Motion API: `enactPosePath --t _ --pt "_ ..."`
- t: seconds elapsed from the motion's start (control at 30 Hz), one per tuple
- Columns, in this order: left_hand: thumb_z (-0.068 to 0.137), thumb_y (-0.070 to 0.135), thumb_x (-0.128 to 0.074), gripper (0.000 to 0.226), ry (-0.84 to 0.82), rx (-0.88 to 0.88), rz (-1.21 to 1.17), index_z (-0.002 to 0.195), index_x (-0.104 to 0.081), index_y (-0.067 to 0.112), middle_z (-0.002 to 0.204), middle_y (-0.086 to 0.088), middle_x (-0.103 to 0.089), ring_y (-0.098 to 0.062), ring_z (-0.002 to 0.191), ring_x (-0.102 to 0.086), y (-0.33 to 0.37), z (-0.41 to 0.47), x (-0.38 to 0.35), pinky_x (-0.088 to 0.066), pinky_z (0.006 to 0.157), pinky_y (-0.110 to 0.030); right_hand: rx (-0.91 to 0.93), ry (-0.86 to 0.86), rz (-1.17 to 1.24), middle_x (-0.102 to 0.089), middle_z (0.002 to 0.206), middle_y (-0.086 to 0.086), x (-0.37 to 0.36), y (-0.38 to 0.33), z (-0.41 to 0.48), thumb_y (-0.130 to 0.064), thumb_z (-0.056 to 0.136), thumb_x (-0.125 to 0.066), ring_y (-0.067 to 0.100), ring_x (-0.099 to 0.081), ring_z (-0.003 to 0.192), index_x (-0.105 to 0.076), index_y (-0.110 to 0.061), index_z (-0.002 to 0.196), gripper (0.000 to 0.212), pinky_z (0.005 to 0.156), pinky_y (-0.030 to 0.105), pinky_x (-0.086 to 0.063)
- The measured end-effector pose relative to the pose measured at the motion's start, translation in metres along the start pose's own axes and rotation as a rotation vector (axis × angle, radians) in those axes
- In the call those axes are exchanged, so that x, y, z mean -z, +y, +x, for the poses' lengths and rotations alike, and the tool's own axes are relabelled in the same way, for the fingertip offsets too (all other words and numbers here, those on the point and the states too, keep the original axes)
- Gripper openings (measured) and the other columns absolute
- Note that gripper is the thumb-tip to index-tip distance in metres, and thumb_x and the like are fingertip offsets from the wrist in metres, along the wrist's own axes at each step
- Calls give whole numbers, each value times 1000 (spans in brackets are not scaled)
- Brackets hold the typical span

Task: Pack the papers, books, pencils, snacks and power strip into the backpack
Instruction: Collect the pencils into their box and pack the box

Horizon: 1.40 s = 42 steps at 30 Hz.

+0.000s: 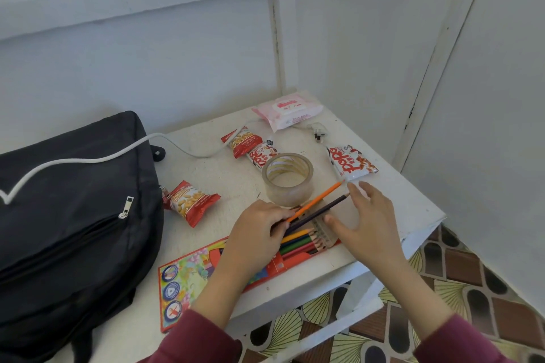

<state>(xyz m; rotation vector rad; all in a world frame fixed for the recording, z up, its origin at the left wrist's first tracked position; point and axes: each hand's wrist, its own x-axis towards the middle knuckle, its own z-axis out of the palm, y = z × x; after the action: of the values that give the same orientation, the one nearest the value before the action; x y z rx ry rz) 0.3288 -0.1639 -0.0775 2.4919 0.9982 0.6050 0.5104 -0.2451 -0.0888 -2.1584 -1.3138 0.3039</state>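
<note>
A black backpack [70,215] lies on the left of the white table [224,183], its zip closed. My left hand [259,230] grips an orange pencil [324,196] and a dark pencil [327,206] over the open pencil box [188,277], where several coloured pencils [298,242] lie. My right hand [362,221] hovers open beside the pencil tips and the box's end. A white power cord [177,144] runs from the backpack's top to a plug [318,131]. Snack packets lie around: one near the backpack [191,202], two behind the tape [250,146], one at the right [352,162].
A roll of clear tape [287,178] stands just behind the pencils. A pink wipes pack [287,110] lies at the table's far edge. White walls close the back and right. The table's front right edge drops to a patterned floor [442,289].
</note>
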Motion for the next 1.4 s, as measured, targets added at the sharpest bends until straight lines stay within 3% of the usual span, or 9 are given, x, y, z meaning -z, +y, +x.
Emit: enactPosePath --t 0.2,0.33,0.43,0.63,0.83,1.0,1.17,1.27,1.4 --pt "78 6 -61 22 85 -19 177 92 -72 18 92 4 -65 -14 86 -56 -10 -14 -5 -34 74 -14 24 -73 -194 -1 158 11 -8 2 -10 -53 95 -31 28 3 144 -28 -24 147 60 116 35 1" --pt "85 25 -45 32 115 31 172 110 -66 22 113 0 -60 -14 101 -51 -14 -24 -4 -38 82 -23 90 -98 -294 12 157 13 -13 -3 -21 -68 74 10 29 19 143 -16 -25 150 91 113 42 12" --pt "88 39 -37 42 43 29 172 125 -56 30 130 -2 -52 -17 114 -47 -13 -29 -3 -32 92 -27 150 -102 -281 22 154 8 -19 -3 -27 -73 67 27 22 34 135 -15 -25 150 105 106 42 25" --pt "91 46 -37 41 -19 11 205 128 -54 37 145 -5 -40 -21 128 -37 -14 -35 -7 -25 102 -32 230 -140 -291 36 145 -2 -22 -10 -35 -68 75 22 18 44 130 -17 -31 149 91 102 40 34" --pt "89 40 -43 36 27 3 213 114 -66 29 137 -7 -49 -25 123 -45 -14 -36 -9 -29 101 -33 219 -148 -285 34 146 -3 -19 -11 -35 -69 75 22 17 45 130 -16 -30 149 92 101 37 36" --pt "86 39 -44 30 103 50 141 101 -67 26 127 -2 -55 -18 117 -47 -11 -38 -6 -41 96 -35 194 -136 -285 34 144 -2 -20 -8 -34 -71 69 27 17 44 129 -12 -26 150 100 103 41 32" --pt "88 48 -39 45 15 35 229 131 -49 35 141 -4 -45 -22 126 -39 -12 -40 -7 -26 103 -34 203 -135 -315 29 149 -1 -22 -9 -35 -69 75 22 20 40 133 -13 -30 149 90 103 42 32" --pt "88 56 -34 50 -48 45 236 133 -47 39 147 -5 -38 -25 132 -35 -11 -43 -7 -20 108 -39 213 -130 -324 27 151 -1 -23 -8 -35 -66 81 14 20 39 134 -12 -34 148 79 105 44 30" --pt "78 72 -36 66 -98 50 201 136 -40 42 148 1 -35 -20 132 -34 -10 -44 -2 -14 104 -28 223 -101 -241 17 152 -3 -21 -5 -32 -69 79 15 18 32 136 -24 -39 145 82 105 39 30"
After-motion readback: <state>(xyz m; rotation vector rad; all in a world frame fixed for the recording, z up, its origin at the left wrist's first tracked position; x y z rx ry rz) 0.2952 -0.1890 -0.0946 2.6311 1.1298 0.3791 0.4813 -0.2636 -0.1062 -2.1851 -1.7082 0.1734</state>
